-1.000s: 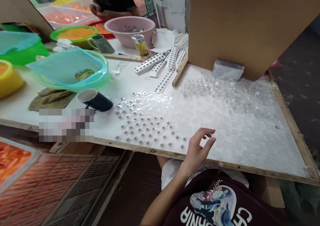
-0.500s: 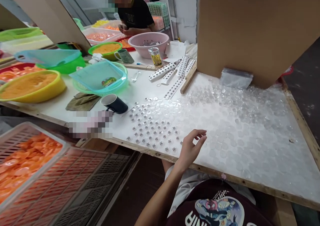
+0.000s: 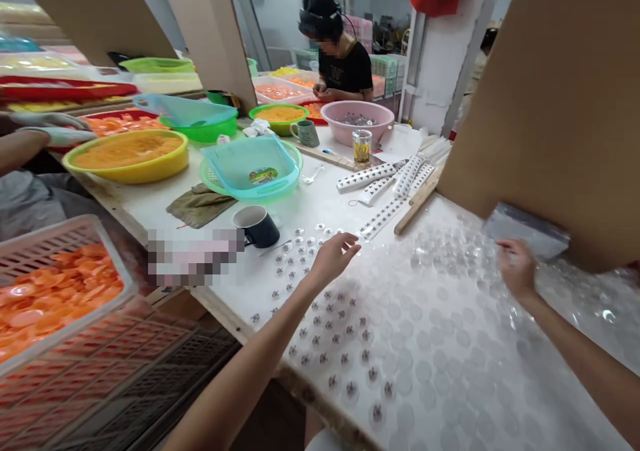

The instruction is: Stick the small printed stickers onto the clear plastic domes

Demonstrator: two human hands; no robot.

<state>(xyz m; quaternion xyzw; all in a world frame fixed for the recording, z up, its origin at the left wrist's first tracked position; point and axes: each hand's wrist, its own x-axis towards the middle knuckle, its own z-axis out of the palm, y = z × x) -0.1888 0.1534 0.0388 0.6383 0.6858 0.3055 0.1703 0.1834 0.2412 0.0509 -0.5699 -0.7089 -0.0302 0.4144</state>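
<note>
My left hand (image 3: 336,258) is above the white table, its fingers stretched toward the near end of a printed sticker strip (image 3: 383,218). I see nothing held in it. Below and around it lie several clear discs with small dark printed figures (image 3: 336,338). My right hand (image 3: 517,268) hovers over a spread of clear plastic discs (image 3: 450,254), beside a clear plastic bag (image 3: 525,230). Its fingers are loosely bent, a little blurred, with a gap at the thumb; nothing shows between them. More printed strips (image 3: 407,174) lie behind.
A dark mug (image 3: 256,226), a folded cloth (image 3: 200,204) and a turquoise basket (image 3: 253,171) stand at left. A wooden strip (image 3: 415,208) and cardboard panel (image 3: 545,118) border the right. An orange-filled crate (image 3: 65,291) sits below. Two co-workers are nearby: one gloved hand (image 3: 55,131), one person behind (image 3: 345,64).
My left hand has moved forward over the table, toward the sticker strip. My right hand has come into view over the clear discs. The view has turned left.
</note>
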